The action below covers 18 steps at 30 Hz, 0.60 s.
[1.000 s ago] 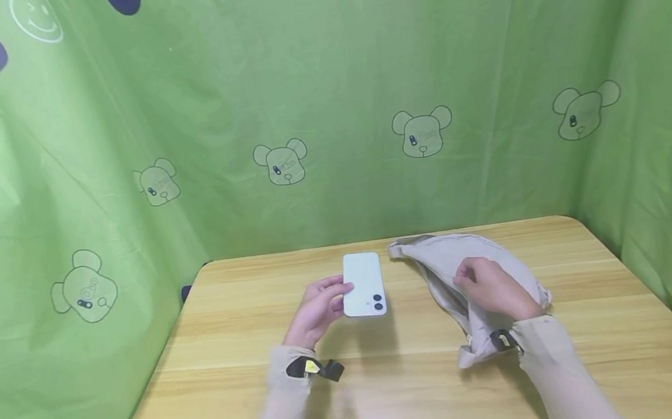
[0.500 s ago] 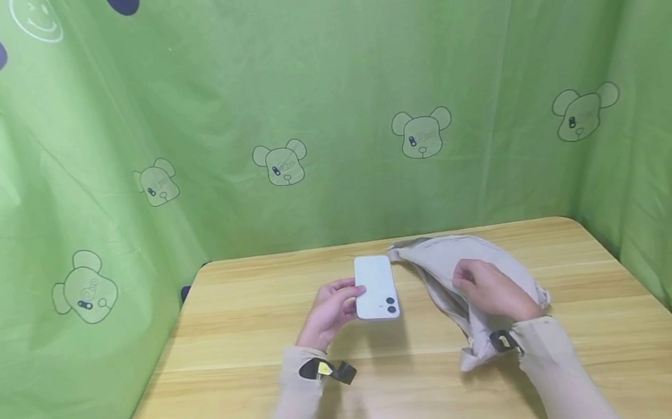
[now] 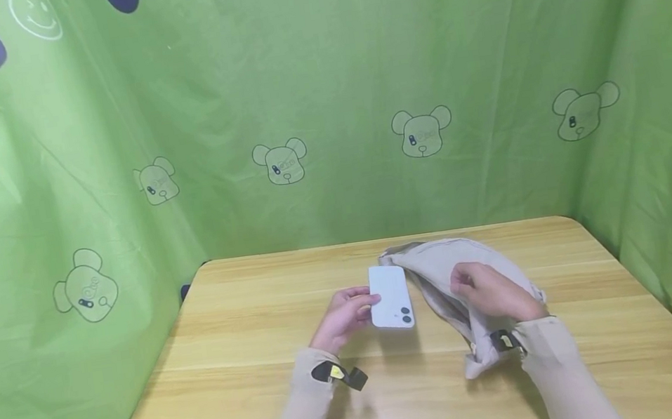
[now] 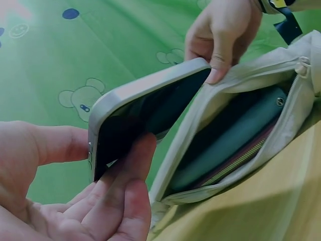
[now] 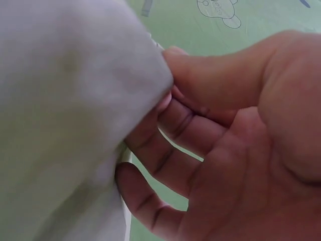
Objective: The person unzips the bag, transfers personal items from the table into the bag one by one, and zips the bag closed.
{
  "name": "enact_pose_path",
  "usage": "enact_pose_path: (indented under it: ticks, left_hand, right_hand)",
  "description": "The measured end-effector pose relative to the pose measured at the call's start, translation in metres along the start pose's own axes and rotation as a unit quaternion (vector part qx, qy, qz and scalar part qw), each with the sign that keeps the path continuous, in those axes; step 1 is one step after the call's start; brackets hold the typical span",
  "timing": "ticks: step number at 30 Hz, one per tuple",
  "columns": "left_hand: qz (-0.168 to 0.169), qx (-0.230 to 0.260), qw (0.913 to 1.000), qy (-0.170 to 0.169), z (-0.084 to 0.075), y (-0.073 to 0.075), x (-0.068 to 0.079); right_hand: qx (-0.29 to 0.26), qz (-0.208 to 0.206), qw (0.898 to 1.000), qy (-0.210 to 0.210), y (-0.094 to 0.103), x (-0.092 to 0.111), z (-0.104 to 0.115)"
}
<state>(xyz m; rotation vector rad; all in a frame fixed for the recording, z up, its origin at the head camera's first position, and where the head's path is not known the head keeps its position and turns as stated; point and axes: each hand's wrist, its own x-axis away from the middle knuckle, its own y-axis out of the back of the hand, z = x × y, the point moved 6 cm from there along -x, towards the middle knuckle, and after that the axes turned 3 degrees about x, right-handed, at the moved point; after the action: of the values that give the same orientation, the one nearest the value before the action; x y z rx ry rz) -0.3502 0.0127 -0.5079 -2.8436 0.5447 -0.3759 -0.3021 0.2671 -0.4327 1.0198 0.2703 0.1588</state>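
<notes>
My left hand [image 3: 342, 318] holds a pale smartphone [image 3: 389, 298] by its side edges, thumb on one side and fingers on the other. Its camera side faces up in the head view; the dark screen shows in the left wrist view. Just right of it lies a beige fabric zip bag [image 3: 438, 260], its mouth unzipped. My right hand [image 3: 493, 291] pinches the upper rim of that mouth between thumb and fingers, spreading it. Inside the bag, the left wrist view shows a dark green item [image 4: 235, 130] with a metal snap. The phone is close to the opening, outside it.
The bag rests on a wooden table [image 3: 220, 394]. A green curtain [image 3: 327, 97] with bear prints hangs behind the table and along both sides. Black straps [image 3: 325, 372] circle both sleeved wrists.
My left hand has carried the phone rightward and slightly nearer the body, towards the bag's mouth. The right hand keeps its pinch on the rim; the bag has shifted slightly.
</notes>
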Motion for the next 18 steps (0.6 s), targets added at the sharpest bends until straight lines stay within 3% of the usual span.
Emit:
enact_pose_path:
  ticks: [9, 18]
  left_hand:
    - [-0.016, -0.008, 0.9997, 0.016, 0.013, -0.007, -0.005]
    - [-0.001, -0.04, 0.9991, 0.013, 0.022, -0.019, -0.014]
  right_hand:
    - [-0.013, -0.001, 1.0, -0.007, 0.002, 0.0, -0.002]
    - [-0.014, -0.01, 1.0, -0.021, 0.004, -0.001, -0.004]
